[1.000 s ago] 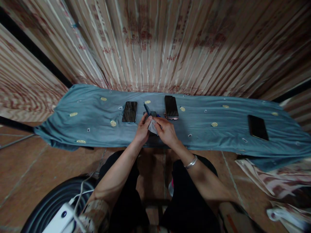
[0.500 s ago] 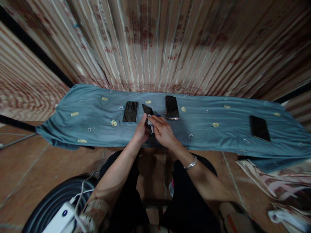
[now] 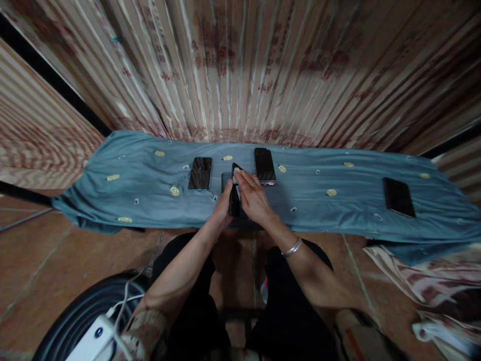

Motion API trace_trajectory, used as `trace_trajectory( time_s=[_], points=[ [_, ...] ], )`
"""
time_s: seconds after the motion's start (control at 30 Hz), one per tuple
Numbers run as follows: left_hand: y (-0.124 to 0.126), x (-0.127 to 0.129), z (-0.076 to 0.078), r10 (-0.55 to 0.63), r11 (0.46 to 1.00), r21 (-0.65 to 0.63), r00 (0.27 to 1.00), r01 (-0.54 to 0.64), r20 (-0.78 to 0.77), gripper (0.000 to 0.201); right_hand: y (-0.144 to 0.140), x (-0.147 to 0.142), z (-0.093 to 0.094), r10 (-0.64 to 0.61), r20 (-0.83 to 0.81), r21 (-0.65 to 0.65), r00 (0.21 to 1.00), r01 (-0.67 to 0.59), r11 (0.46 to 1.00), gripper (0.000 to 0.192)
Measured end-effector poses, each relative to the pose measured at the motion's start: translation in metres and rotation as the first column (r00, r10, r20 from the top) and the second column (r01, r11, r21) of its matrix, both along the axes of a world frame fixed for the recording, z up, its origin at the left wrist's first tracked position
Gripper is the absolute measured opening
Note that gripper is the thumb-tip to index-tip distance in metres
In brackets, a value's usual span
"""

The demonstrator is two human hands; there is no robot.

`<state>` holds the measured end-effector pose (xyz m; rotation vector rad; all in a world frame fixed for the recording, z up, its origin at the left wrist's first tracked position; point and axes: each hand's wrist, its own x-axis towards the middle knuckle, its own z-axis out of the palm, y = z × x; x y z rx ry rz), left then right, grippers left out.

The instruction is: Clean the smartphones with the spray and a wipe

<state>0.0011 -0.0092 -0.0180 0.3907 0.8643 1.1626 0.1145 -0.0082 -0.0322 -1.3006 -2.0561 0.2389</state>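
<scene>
My left hand point(image 3: 222, 206) is closed around a dark smartphone point(image 3: 235, 204), which is tilted on edge above the table cover. Pressed against the phone's upper part is a small pale wipe point(image 3: 236, 175), with the fingers of my right hand point(image 3: 255, 196) over it. A dark flat thing point(image 3: 226, 177), perhaps another phone, shows just behind my left fingers; most of it is hidden. One black phone point(image 3: 200, 173) lies to the left of my hands. Beyond my right fingers sits a stack of phones point(image 3: 265, 165).
A blue cloth point(image 3: 334, 205) with yellow pineapple prints covers the long table. Another dark phone point(image 3: 399, 196) lies toward its right end. Behind hangs a pleated curtain point(image 3: 240, 75). At lower left, a white power bank point(image 3: 92, 341) with cables rests on a black ribbed round object point(image 3: 71, 306).
The held phone has turned more upright and narrower to my view. My right hand with the wipe has shifted slightly up along it. The other phones stay put.
</scene>
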Motion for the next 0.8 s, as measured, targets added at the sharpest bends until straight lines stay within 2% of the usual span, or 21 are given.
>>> trace_trajectory(
  time_s=[0.13, 0.27, 0.6, 0.8],
  points=[
    [-0.001, 0.001, -0.003, -0.006, 1.000, 0.019, 1.000, 0.006, -0.006, 0.042, 0.005, 0.005, -0.001, -0.009, -0.015, 0.005, 1.000, 0.009, 1.000, 0.061],
    [0.001, -0.002, -0.005, -0.019, 1.000, 0.007, 1.000, 0.019, 0.023, 0.033, 0.009, 0.008, -0.004, -0.045, -0.006, -0.007, 0.999, 0.045, 0.999, 0.062],
    [0.006, -0.007, -0.001, 0.034, 0.999, -0.021, 0.998, -0.033, 0.058, 0.019, 0.012, 0.007, -0.013, -0.080, 0.014, -0.033, 0.997, 0.081, 0.996, 0.060],
    [0.013, -0.014, -0.004, 0.083, 0.994, 0.061, 0.995, -0.086, 0.053, 0.025, 0.003, 0.000, -0.013, -0.040, 0.016, -0.037, 0.999, 0.041, 0.998, 0.059]
  ],
)
